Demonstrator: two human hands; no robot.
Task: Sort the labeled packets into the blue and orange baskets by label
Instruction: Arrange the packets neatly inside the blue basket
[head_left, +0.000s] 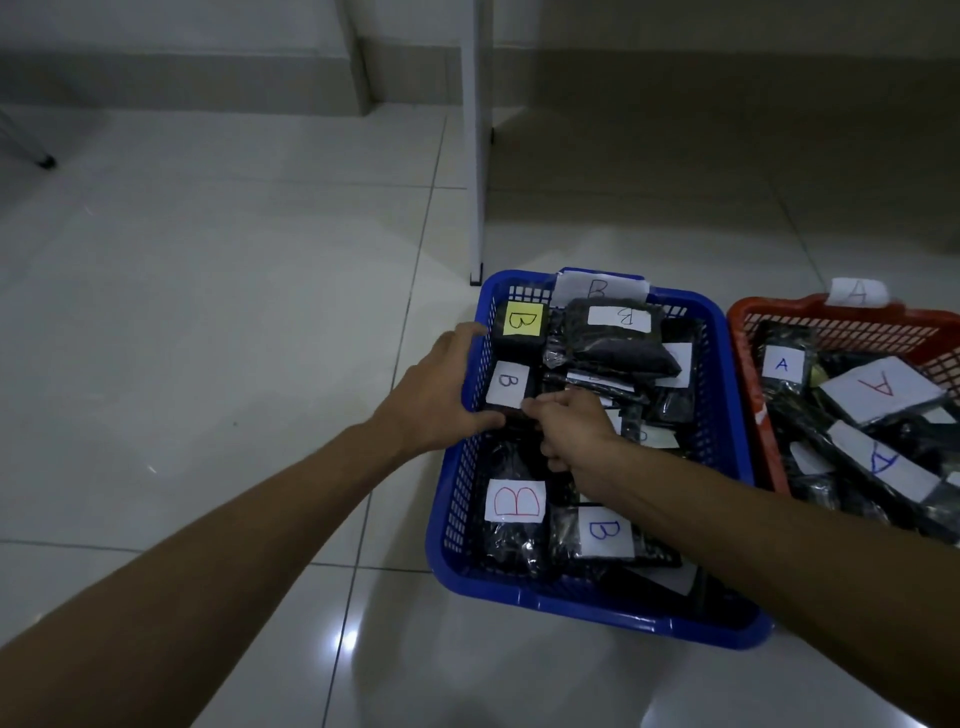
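Note:
The blue basket (597, 610) stands on the floor tiles and holds several dark packets with B labels. My left hand (436, 389) grips the basket's left wall, thumb inside near a packet with a white B label (508, 384). My right hand (571, 428) reaches into the basket and pinches the edge of that packet, just below its label. To the right, the orange basket (748, 364) holds several dark packets with A labels (878, 387). A paper tag marked B sits on the blue basket's far rim, and one marked A on the orange basket's rim.
A white table leg (475, 156) stands just behind the blue basket. A thin dark-footed leg (44, 160) shows at the far left. Pale glossy floor tiles spread to the left and front of the baskets.

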